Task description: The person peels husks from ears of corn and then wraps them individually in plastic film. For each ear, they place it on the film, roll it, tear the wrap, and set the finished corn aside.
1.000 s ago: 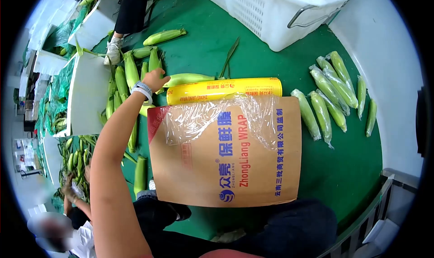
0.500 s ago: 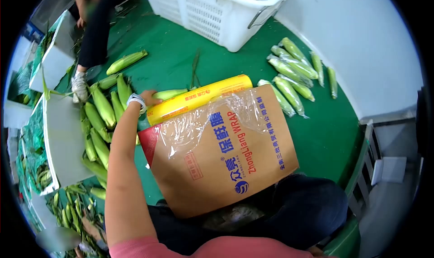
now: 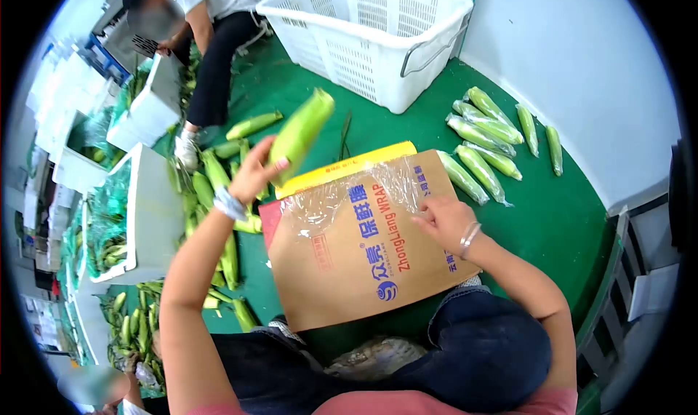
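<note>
Glossy plastic film (image 3: 342, 197), matt cardboard (image 3: 363, 269)

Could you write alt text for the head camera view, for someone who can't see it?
The person's left hand lifts a green husked corn cob while the right hand presses clear plastic wrap onto a brown cardboard box on their lap.

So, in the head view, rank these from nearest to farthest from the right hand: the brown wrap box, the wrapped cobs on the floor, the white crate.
1. Brown wrap box: directly under the right hand, whose fingers touch the film on it.
2. Wrapped cobs: on the green floor just beyond the hand, up and to its right.
3. White crate: farthest, at the top of the view.
</note>
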Tool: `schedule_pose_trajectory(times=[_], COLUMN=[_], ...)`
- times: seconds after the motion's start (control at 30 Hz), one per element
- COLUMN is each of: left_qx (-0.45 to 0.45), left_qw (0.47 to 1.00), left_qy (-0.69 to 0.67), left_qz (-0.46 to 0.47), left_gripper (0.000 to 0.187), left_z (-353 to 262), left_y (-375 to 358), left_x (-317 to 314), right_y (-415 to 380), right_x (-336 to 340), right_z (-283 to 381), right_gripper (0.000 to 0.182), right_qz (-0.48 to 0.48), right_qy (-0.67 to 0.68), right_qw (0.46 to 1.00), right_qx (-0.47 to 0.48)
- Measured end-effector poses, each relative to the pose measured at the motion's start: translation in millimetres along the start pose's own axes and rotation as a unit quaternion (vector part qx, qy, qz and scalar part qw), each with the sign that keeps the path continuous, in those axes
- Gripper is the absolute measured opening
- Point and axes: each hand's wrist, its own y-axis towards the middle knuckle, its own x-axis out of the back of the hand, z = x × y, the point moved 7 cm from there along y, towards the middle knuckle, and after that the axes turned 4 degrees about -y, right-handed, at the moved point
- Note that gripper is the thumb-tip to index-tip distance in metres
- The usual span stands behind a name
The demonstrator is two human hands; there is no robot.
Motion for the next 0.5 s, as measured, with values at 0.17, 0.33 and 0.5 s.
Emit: schedule_pose_trajectory(times=[0.17,0.33,0.5], left_qx=[-0.072,-0.107,-0.167], left_qw=[0.99,0.992,0.983], left_qy=[-0.108,-0.057,0.057], left_qz=[0.056,0.036,-0.044], left_gripper=[0.065,0.064,0.061], left_z=[-49.4,-53.1,-47.1], left_y=[-62.2,-78.9,-67.9], left_x=[-88.6,-112.9,-121.7], right_y=[15.5,7.1,10.0], right_x=[-4.8,-47.1,-45.2], right_z=[-15.6,-48.6,-45.5], right_gripper=[0.045,0.047,0.039], right_qz=[0.199,0.181,0.177], right_qy=[-0.112,-0.09,0.036], right_qw=[0.953,0.957,0.967], right_qx=[-0.2,-0.207,-0.182])
